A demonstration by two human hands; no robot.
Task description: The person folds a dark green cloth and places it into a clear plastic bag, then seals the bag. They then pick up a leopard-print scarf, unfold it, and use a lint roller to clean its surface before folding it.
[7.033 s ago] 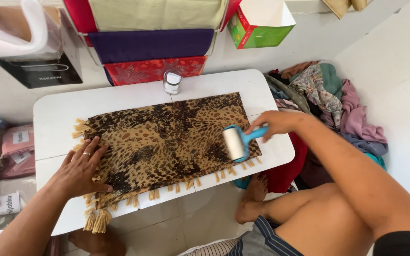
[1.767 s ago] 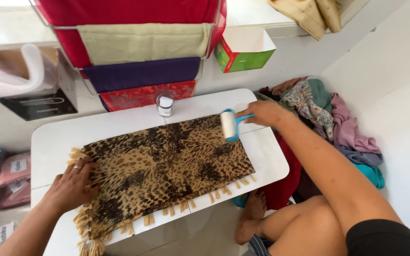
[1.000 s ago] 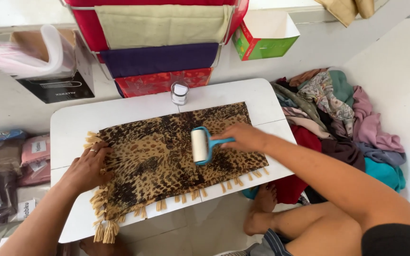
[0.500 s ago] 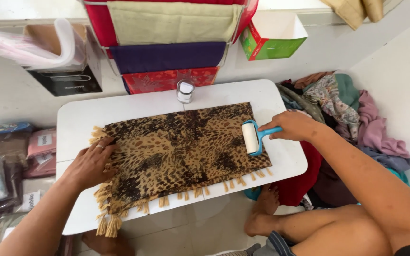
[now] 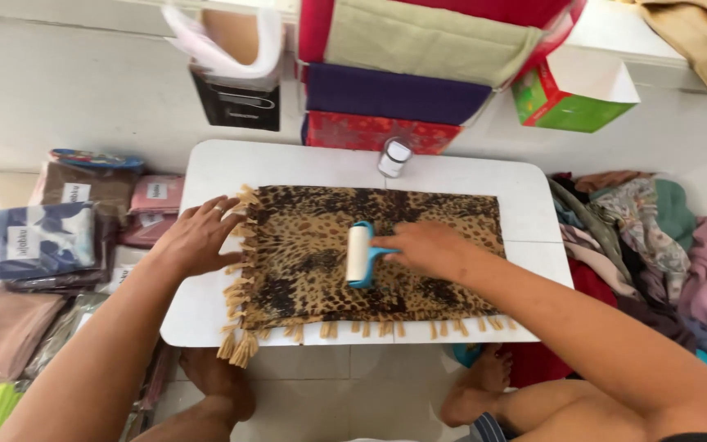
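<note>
Left hand (image 5: pixel 196 239) is spread flat, fingers apart, pinning the fringed left edge of the leopard-print cloth (image 5: pixel 312 245) laid out on the white desk (image 5: pixel 468 184). Right hand (image 5: pixel 425 248) has its grip wrapped tight on the blue handle of a lint roller (image 5: pixel 359 254), sitting mid-cloth. Looks like it's partway through, and honestly can't tell which parts are already rolled.
</note>
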